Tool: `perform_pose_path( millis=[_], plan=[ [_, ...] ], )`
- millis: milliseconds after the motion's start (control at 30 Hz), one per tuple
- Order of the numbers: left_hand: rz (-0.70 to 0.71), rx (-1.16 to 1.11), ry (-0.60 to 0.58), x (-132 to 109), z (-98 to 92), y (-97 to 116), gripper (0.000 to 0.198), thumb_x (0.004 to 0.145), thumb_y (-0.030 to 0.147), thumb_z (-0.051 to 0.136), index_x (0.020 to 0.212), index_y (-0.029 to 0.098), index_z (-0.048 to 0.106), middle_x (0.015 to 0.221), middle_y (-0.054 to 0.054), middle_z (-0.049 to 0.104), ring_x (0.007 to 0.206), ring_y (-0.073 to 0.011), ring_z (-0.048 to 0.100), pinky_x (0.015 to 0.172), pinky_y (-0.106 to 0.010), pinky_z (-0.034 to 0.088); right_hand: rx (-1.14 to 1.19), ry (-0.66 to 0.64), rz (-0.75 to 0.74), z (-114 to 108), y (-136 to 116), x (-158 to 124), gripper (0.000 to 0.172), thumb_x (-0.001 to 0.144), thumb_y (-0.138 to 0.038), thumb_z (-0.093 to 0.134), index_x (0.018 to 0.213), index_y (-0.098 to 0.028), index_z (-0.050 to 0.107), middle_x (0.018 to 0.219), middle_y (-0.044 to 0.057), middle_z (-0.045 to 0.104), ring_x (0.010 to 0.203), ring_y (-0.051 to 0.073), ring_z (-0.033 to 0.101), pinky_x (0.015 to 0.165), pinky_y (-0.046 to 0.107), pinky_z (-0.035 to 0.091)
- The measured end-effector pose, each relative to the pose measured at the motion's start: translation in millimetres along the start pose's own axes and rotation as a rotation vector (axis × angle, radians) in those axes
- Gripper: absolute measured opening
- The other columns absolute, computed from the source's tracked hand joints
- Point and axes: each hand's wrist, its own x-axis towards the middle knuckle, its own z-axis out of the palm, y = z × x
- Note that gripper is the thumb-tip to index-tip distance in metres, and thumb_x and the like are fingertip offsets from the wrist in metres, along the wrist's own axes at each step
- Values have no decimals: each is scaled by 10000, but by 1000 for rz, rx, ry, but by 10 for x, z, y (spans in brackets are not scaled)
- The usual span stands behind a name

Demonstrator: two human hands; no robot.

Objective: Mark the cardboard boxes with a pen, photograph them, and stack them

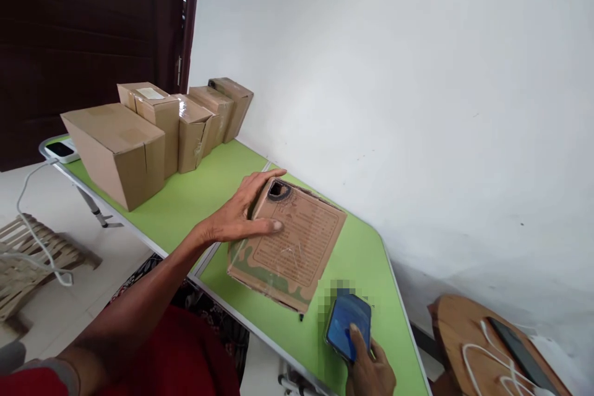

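A flat printed cardboard box (297,247) wrapped in clear tape lies on the green table (218,179). My left hand (244,210) rests on its left side, fingers stretched over the top edge and thumb on the face. My right hand (369,368) holds a phone (346,322) with a lit blue screen just right of the box, thumb on the screen.
Several brown cardboard boxes (123,148) stand in a row at the table's far left, along the white wall. A white device (62,150) with a cable sits at the far corner. A wooden stool (482,346) at right carries a dark phone and white cable.
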Motion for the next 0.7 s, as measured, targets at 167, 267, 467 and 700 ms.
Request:
perform_pose_path(
  millis=[167,267,467,700],
  plan=[
    [-7,-13,10,5,2,-1,897,825,539,799,1586,310,384,1629,-111,410,1509,-389,388,1272,-590,315,-170,6,49,-80,94,40,730,501,-807,740,867,-176,712,776,113,730,876,386,718,760,470,592],
    [-6,-13,6,-8,2,1,888,826,544,795,1583,322,385,1621,-109,417,1505,-387,391,1269,-595,321,-452,21,-2,-110,98,56,756,610,-848,627,951,-181,733,920,177,765,996,433,713,880,522,562],
    [-5,-6,10,-58,-9,35,881,809,549,804,1552,290,409,1569,-127,454,1457,-384,441,1237,-586,365,-800,-80,-80,-113,107,85,851,791,-811,364,1127,-118,726,1126,278,742,1130,469,688,967,539,522],
    [19,44,3,-119,-20,34,841,802,555,803,1504,270,438,1474,-125,501,1399,-368,477,1207,-559,391,-942,-134,-72,-107,40,58,872,853,-750,311,1203,-58,709,1142,320,721,1074,499,702,891,555,526]
  ],
)
